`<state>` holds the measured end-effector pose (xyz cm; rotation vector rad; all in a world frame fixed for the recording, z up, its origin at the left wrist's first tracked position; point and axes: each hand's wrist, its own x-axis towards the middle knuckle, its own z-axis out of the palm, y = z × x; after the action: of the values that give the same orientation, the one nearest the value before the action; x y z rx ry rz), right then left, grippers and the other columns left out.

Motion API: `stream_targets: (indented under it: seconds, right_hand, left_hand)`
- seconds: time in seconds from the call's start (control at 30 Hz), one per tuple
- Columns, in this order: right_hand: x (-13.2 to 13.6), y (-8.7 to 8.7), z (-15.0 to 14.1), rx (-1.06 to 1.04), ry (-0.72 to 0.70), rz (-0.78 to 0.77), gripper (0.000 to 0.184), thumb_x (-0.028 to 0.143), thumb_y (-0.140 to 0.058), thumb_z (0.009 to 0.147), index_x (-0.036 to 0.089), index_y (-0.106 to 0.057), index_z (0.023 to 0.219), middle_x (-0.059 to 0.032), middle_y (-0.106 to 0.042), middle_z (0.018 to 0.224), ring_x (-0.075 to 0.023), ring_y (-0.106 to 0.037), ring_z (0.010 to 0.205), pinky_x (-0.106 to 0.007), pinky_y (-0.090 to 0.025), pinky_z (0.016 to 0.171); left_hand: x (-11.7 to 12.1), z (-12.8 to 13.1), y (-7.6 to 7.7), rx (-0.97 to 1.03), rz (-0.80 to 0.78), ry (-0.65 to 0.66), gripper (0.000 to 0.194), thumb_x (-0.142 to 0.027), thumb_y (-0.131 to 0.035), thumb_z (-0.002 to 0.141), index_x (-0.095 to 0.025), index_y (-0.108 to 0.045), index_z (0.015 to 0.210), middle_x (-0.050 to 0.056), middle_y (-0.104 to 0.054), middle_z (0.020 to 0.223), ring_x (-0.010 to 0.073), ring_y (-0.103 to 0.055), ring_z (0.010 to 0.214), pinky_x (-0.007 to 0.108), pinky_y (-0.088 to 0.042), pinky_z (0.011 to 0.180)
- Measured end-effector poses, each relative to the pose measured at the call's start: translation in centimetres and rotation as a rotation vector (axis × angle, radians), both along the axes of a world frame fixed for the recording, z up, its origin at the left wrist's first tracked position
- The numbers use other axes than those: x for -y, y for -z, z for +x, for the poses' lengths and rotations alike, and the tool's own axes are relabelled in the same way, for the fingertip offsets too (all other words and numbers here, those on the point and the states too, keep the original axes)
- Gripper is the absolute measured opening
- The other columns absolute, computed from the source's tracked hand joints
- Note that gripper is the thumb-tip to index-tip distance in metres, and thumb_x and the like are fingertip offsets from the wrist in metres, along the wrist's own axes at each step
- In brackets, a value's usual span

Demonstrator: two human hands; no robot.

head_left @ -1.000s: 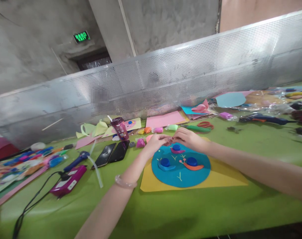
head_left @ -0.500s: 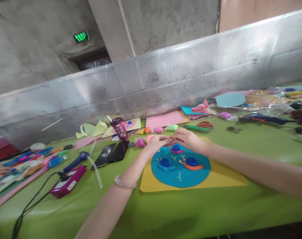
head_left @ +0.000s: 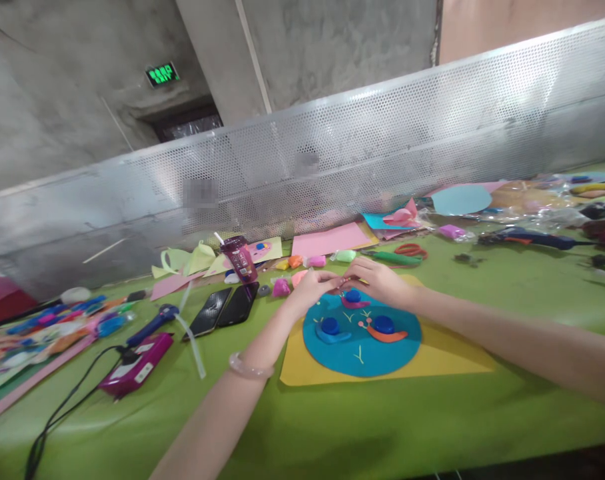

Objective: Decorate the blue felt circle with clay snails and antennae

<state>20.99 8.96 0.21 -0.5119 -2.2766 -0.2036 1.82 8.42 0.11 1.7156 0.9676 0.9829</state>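
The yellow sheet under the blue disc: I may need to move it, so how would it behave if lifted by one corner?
The yellow sheet looks thin, so it would probably flex. The blue disc covers much of it and might stiffen the middle. The raised blue pieces could work loose if it bends.

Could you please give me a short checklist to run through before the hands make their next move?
1. Round blue card disc lying on the yellow paper sheet: ok.
2. Three round, dark-blue pieces each with a curved, coloured body on the disc: ok.
3. Disc's far edge unobstructed: not ok; the bare left hand and bare right hand partly cover it.
4. Small piece properly gripped between the fingertips: cannot tell; the fingers hide most of that spot.
5. Purple drink cup with white straw apart from both hands: ok.
6. Red-handled scissors clear of the right hand: cannot tell; they lie close beyond it.
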Motion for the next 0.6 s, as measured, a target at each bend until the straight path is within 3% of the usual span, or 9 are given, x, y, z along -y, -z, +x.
stream_targets:
  seconds: [0.17,0.6]
  right_hand:
    - [-0.38,0.04,0.05,-0.022,-0.061,-0.063,0.017,0.029,-0.049,0.089,0.017,-0.061,0.086,-0.0064,-0.060,0.081,-0.0176,-0.057,0.077,-0.031,-0.051,0.067]
    - [-0.30,-0.08,0.11,0.036,0.012,0.090,0.020,0.027,-0.046,0.090,0.017,-0.063,0.089,-0.0076,-0.063,0.083,-0.0192,-0.059,0.080,-0.034,-0.051,0.072]
  left_hand:
    - [-0.18,-0.13,0.15,0.014,-0.007,0.010,0.030,-0.041,-0.070,0.067,-0.014,-0.070,0.081,0.006,-0.070,0.077,0.0151,-0.062,0.070,0.027,-0.048,0.070]
    - [0.06,-0.04,-0.16,0.067,-0.058,-0.033,0.021,-0.034,-0.068,0.072,-0.014,-0.068,0.079,0.006,-0.069,0.077,0.0126,-0.061,0.067,0.026,-0.049,0.070]
